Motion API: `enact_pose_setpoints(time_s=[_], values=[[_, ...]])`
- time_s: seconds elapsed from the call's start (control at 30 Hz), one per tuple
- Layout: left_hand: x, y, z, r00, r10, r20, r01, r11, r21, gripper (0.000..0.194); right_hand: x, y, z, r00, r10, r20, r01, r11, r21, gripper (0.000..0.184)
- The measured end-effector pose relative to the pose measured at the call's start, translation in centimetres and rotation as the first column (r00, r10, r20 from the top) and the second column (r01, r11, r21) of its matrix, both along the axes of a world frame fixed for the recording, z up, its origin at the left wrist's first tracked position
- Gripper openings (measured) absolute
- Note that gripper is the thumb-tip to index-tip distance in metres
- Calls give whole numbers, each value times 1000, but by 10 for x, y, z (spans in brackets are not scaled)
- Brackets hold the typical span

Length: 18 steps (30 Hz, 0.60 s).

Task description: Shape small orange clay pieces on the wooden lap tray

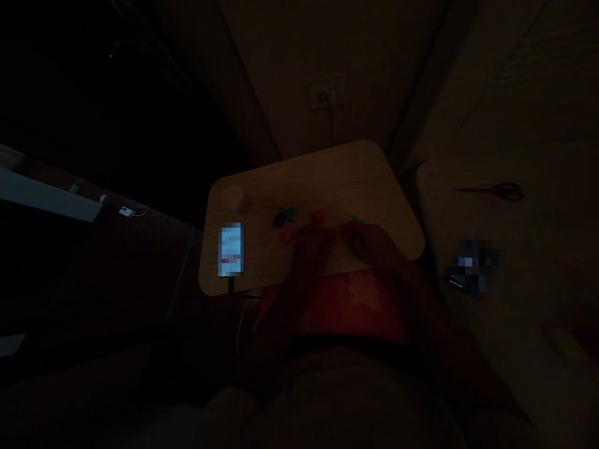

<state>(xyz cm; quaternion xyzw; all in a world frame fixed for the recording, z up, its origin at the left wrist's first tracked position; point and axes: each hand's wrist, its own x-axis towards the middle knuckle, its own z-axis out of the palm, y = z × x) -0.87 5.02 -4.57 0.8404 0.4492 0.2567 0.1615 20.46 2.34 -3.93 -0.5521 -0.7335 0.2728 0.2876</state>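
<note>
In dim light both hands are close together over the front of a small wooden table (346,181). My left hand (311,244) has its fingers curled inward; what is in them is lost in the dark. My right hand (369,243) is closed in a pinch, and a small orange piece (339,237) shows at its fingertips, between the two hands. Just beyond the left hand are a round red piece (317,216), an orange-red ring (286,236), a green piece (289,214) and a dark purple lump (279,219). A thin pale stick (356,218) lies beyond the right hand.
A lit phone (231,249) with a cable lies on the table's left side, below a pale round container (233,197). Scissors (496,191) and a blurred dark object (472,268) rest on the pale surface to the right. A wall socket (327,93) is behind.
</note>
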Motion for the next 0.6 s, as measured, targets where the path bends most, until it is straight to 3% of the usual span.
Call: enact_pose_setpoints(time_s=[0.13,0.37,0.6], values=[[-2,1,-2,999,16,46,-18,999,37,18,-2,-1,2,999,-40,-19,40,999,-17,22],[-4,-2,6,987,75,140,-87,993,77,15,-8,-5,5,949,-141,-281,132,990,-51,23],[2,-10,22,961,-35,276,6,994,106,22,-15,-5,21,837,-175,-519,81,977,-198,28]])
